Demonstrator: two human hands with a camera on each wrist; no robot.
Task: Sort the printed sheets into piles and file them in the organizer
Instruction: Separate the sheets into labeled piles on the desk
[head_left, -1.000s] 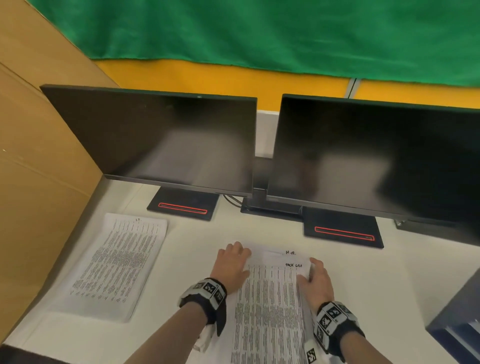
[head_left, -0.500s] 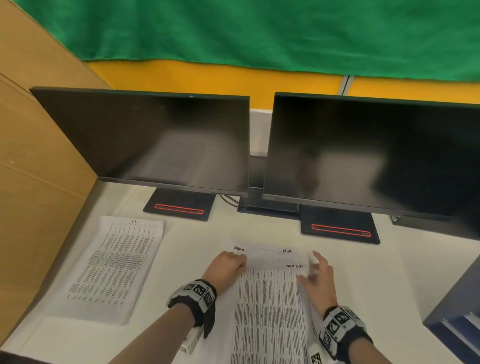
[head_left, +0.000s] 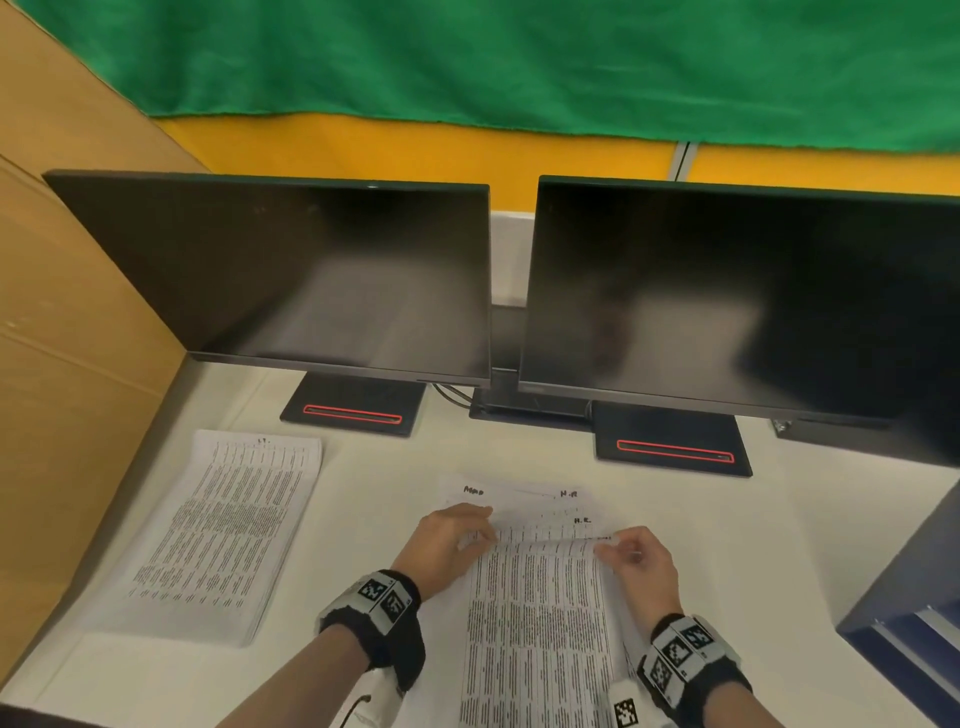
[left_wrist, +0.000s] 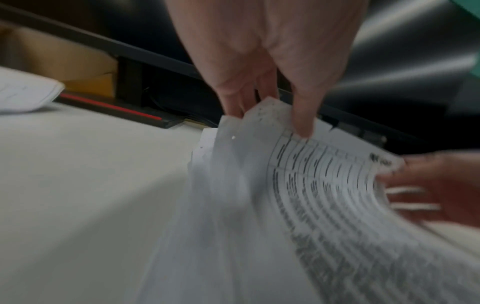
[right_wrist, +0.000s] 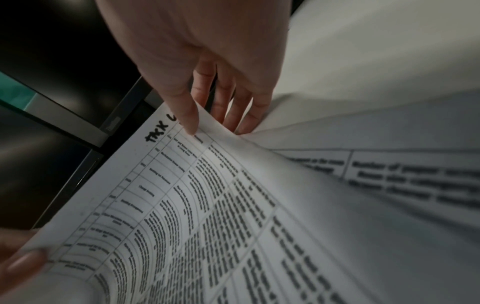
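A stack of printed sheets (head_left: 540, 634) lies on the white desk right in front of me. Its top sheet (right_wrist: 207, 205), headed with a handwritten "TAX" label, is curled up at the far edge. My left hand (head_left: 480, 530) pinches the far left corner, thumb (left_wrist: 301, 123) on top and fingers beneath. My right hand (head_left: 610, 545) pinches the far right corner in the same way, thumb (right_wrist: 187, 115) above. Sheets underneath (head_left: 519, 499) show handwritten labels. A separate pile of printed sheets (head_left: 228, 525) lies at the left. The dark blue organizer (head_left: 904, 597) stands at the right edge.
Two dark monitors (head_left: 291, 275) (head_left: 737, 296) on black stands (head_left: 358, 413) line the back of the desk (head_left: 374, 499). A cardboard wall (head_left: 67, 338) closes the left side. Bare desk shows between the two paper piles and right of the stack.
Both hands lay on the stack's far end before. Now they pinch the top sheet's far corners and have raised that edge, uncovering the labelled sheets below.
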